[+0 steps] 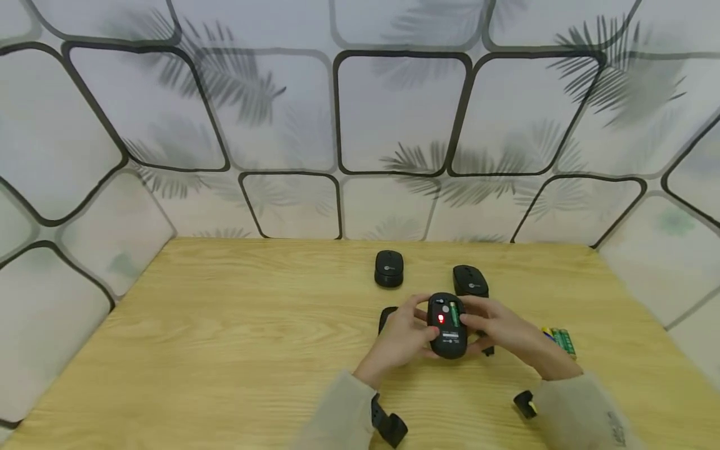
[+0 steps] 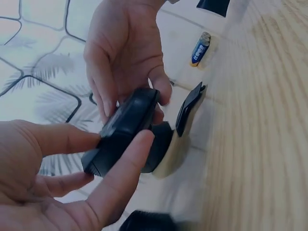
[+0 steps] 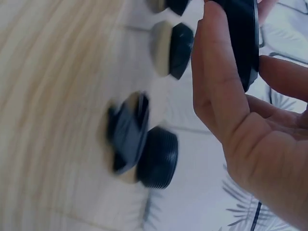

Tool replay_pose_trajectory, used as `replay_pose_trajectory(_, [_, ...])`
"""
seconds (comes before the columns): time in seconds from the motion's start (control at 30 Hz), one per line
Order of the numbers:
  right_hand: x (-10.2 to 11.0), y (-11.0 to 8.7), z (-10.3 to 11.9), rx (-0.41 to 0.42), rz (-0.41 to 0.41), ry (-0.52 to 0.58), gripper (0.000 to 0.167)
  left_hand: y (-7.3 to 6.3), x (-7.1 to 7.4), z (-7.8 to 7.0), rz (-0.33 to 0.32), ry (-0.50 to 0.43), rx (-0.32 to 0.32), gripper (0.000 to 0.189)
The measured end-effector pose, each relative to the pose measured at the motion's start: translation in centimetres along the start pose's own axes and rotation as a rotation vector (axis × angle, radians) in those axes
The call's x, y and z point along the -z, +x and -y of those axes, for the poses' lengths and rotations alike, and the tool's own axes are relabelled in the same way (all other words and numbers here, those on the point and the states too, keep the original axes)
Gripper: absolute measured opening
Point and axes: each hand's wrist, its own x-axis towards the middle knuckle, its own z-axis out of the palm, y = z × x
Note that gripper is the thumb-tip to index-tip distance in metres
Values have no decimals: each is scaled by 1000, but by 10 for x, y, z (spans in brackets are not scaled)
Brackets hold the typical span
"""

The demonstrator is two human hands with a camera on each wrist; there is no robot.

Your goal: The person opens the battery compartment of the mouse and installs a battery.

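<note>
A black computer mouse (image 1: 448,344) is held bottom side up above the table, its battery compartment uncovered. One green battery (image 1: 454,314) lies in that compartment, and a red light glows beside it. My left hand (image 1: 402,337) grips the mouse by its left side, thumb on the underside. On the opposite side my right hand (image 1: 503,328) holds it, thumb tip right at the battery. In the left wrist view the mouse (image 2: 120,134) shows edge-on between both hands. Below the right hand lies a thin black cover (image 2: 189,109), partly hidden in the head view.
Behind the hands stand a black mouse (image 1: 389,269) and another mouse (image 1: 470,281). A further dark mouse (image 1: 385,316) is partly covered by the left hand. Several batteries (image 1: 562,341) lie to the right of the right wrist. A patterned wall (image 1: 394,206) borders the wooden table (image 1: 253,331).
</note>
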Motion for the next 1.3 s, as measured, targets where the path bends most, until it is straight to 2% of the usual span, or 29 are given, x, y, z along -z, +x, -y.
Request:
replay_pose_trajectory(0.17, [8, -3, -10, -32, -8, -11, 50, 6, -17, 1, -52, 75, 9, 58])
replay_pose_trajectory(0.4, [10, -3, -16, -102, -48, -44, 39, 9, -32, 5, -118, 240, -34, 52])
replay_pose_trajectory(0.5, [12, -3, -16, -137, -58, -74, 40, 12, -35, 9, -126, 234, -21, 51])
replay_pose_trajectory(0.6, [15, -6, -17, -164, -66, -107, 43, 15, -39, 13, -112, 182, -6, 53])
replay_pose_trajectory(0.77, [23, -14, -20, -162, -74, -136, 41, 18, -49, 14, -71, 126, 11, 56])
replay_pose_trajectory(1.03, [22, -16, -22, -184, -89, -204, 47, 12, -52, 9, -81, 215, 43, 58])
replay_pose_trajectory(1.3, [21, -15, -17, -193, -82, -207, 45, 12, -49, 5, -104, 332, 88, 55])
